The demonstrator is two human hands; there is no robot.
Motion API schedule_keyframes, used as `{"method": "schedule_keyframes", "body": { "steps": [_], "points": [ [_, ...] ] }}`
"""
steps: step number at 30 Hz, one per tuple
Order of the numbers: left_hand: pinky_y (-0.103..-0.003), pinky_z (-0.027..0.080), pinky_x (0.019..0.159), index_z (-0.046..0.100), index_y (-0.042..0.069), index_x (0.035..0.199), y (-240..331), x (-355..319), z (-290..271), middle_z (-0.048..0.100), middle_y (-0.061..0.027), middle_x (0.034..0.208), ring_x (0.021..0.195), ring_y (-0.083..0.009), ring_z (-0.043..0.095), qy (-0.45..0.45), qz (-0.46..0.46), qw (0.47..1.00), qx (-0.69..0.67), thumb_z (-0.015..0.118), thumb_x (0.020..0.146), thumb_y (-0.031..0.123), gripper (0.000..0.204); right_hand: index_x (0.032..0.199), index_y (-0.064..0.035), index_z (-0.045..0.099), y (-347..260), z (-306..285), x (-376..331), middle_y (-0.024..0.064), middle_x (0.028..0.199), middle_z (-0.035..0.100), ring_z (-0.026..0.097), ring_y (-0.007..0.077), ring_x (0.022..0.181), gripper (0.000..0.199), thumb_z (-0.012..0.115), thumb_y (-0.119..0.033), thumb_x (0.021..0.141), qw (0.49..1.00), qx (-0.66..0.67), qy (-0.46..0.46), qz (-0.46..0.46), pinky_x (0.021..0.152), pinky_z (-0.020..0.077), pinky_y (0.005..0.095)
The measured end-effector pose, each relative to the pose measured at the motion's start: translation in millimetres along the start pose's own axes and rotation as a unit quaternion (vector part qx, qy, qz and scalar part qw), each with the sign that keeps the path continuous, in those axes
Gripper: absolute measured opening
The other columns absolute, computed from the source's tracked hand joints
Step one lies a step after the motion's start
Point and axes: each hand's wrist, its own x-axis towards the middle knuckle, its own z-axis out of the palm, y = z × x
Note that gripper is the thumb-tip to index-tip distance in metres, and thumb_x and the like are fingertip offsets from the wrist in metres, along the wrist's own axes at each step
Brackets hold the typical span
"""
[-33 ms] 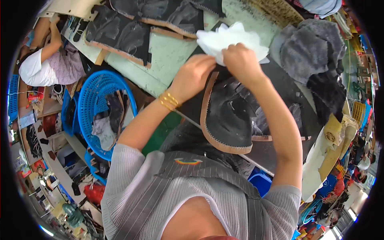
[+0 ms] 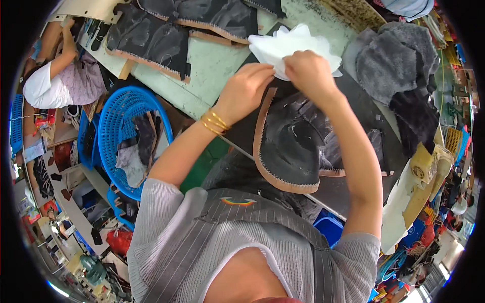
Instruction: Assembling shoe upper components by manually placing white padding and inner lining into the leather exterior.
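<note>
A fanned stack of thin white pieces (image 2: 298, 43) with pointed edges lies at the far side of the dark work board. My right hand (image 2: 310, 76) is closed on its near edge, fingertips pinched together. My left hand (image 2: 245, 91), with gold bangles at the wrist, is closed by the stack's near left corner; its fingertips meet there, and I cannot make out what lies between them. Below my hands is a dark curved boot-shaped piece (image 2: 289, 144) with a brown stitched edge. Another dark piece (image 2: 333, 156) lies partly under my right forearm.
Similar dark pieces (image 2: 149, 43) lie at the far left of the pale table (image 2: 214, 68). Grey fluffy fabric (image 2: 391, 55) is heaped at the right. A blue basket (image 2: 108, 126) holding scraps stands at my left; beyond it a person (image 2: 53, 86) sits.
My hands and the white stack have shifted very slightly in the picture. My right fingertips have moved a little to the right; the hold looks the same.
</note>
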Motion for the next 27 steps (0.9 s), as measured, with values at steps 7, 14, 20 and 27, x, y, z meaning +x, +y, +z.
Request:
{"method": "schedule_keyframes", "body": {
  "steps": [7, 14, 20, 27],
  "points": [
    [-0.039, 0.048, 0.085, 0.063, 0.006, 0.111, -6, 26, 23, 0.063, -0.0048, 0.119, 0.096, -0.0285, 0.058, -0.092, -0.001, 0.992, 0.092, 0.062, 0.087, 0.019, 0.027, 0.088, 0.0054, 0.068, 52, 0, 9, 0.0071, 0.078, 0.064, 0.061, 0.0153, 0.072, 0.02, 0.065, -0.013, 0.08, 0.693, 0.61, 0.038, 0.382, 0.069, 0.0506, 0.029],
    [-0.037, 0.049, 0.075, 0.063, 0.003, 0.106, 33, 39, 4, 0.066, -0.0087, 0.104, 0.087, -0.0257, 0.062, 0.017, -0.054, 0.992, -0.113, 0.068, 0.085, 0.034, 0.037, 0.1, 0.0058, 0.067, 14, -96, -44, 0.0051, 0.085, 0.065, 0.058, 0.0102, 0.075, 0.017, 0.061, -0.007, 0.09, 0.708, 0.46, 0.482, 0.235, 0.07, 0.0469, 0.0226],
    [-0.026, 0.054, 0.068, 0.06, -0.007, 0.102, 121, 47, -2, 0.07, -0.012, 0.085, 0.077, -0.014, 0.069, 0.037, -0.099, 0.907, -0.407, 0.07, 0.087, 0.022, 0.034, 0.097, 0.0044, 0.066, -59, -85, -81, 0.0009, 0.083, 0.064, 0.056, 0.0062, 0.078, 0.012, 0.06, -0.004, 0.091, 0.845, 0.373, 0.332, 0.191, 0.071, 0.0451, 0.0205],
    [-0.024, 0.055, 0.075, 0.059, -0.008, 0.107, 116, 34, -16, 0.068, -0.0097, 0.093, 0.084, -0.011, 0.066, -0.043, -0.155, 0.896, -0.415, 0.061, 0.092, 0.011, 0.025, 0.094, 0.0045, 0.064, -65, -81, -85, 0.0008, 0.082, 0.063, 0.054, 0.0048, 0.077, 0.012, 0.06, -0.007, 0.092, 0.801, 0.495, 0.258, 0.218, 0.069, 0.0446, 0.0203]
  ]
}}
